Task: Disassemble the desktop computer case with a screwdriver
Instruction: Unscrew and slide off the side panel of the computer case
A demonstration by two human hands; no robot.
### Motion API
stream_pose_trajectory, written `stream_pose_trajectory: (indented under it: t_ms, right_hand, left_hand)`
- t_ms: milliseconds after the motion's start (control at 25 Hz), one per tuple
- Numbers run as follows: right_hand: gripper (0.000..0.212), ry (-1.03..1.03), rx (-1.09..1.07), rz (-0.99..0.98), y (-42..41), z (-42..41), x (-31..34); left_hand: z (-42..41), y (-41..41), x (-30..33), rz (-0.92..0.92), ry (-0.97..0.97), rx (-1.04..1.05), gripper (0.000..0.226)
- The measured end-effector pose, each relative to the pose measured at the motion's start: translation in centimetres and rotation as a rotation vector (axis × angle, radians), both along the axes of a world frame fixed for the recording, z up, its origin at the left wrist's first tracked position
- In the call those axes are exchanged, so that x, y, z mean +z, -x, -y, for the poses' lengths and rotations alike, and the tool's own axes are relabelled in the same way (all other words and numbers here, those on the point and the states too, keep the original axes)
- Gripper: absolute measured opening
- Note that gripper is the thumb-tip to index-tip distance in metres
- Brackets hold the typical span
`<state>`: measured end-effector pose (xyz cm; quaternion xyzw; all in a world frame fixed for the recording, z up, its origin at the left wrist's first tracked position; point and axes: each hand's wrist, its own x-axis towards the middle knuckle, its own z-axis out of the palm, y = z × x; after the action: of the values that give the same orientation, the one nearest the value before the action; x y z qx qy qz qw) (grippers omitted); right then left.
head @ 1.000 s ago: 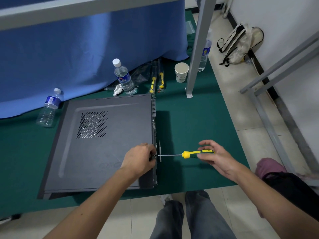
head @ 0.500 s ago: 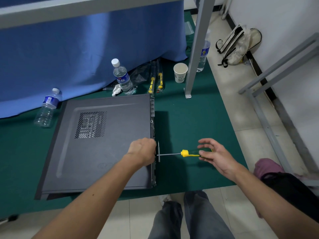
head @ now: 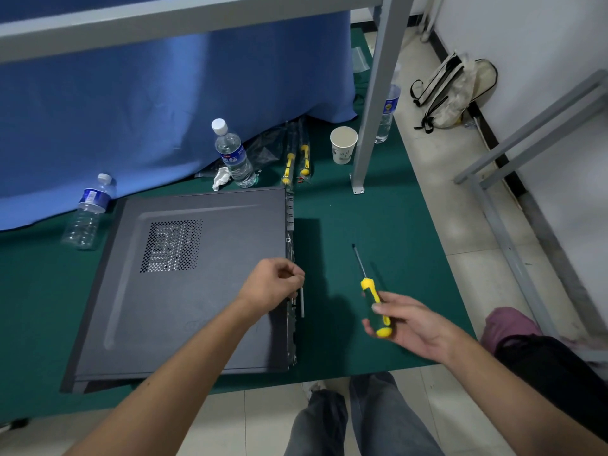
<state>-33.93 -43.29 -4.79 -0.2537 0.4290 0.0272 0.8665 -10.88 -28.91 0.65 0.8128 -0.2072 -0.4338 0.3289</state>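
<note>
Screwdriver [head: 371,291] in our right hand [head: 406,322], fingers wrapped round its handle, shaft pointing up and away over the green tabletop [head: 378,232]. Our left hand [head: 273,286] pinches the rear edge of the one computer case [head: 184,284], lying flat. We count three bottles, one paper cup [head: 343,144].

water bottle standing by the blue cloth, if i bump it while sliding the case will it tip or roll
The upright water bottle is tall and narrow, so a knock near its cap would probably tip it. It looks mostly full, so it is likely fairly heavy and should resist a light nudge. Once down, its round body would probably roll on the green mat.
</note>
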Motion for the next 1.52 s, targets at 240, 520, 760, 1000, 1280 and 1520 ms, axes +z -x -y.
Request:
stream_pose_trajectory:
  t_ms: [240, 520, 760, 1000, 1280, 1520]
  right_hand:
    - [0.017, 0.652, 0.188, -0.015, -7.6, -3.2, 2.1]
    - [0.011, 0.914, 0.258, -0.077, -10.2, -3.8, 1.0]
    - [0.029, 1.061, 0.309, -0.447, -13.9, -0.7, -4.6]
    - [0.031, 1.166, 0.363, -0.59, -17.6, 0.7, -10.9]
    - [0.004, 0.907, 0.184, -0.476, -14.8, 0.7, -12.0]
    - [0.031, 0.761, 0.236, -0.245, -9.4, 1.5, -7.5]
  left_hand:
    - [0.4, 0.5, 0.0, -0.412, 0.004, 0.094, 0.013]
    - [1.1, -1.0, -0.2, -0.411, 0.013, 0.077, 0.023]
    - [2.5, -6.8, -3.6, 0.737, -0.103, -0.054, 0.042]
    - [0.9, -8.2, -8.3, 0.973, -0.189, -0.118, 0.061]
    - [1.0, -8.2, -8.2, 0.984, -0.194, -0.114, 0.063]
    - [1.9, -8.6, -7.6, 0.96, -0.201, -0.093, 0.058]
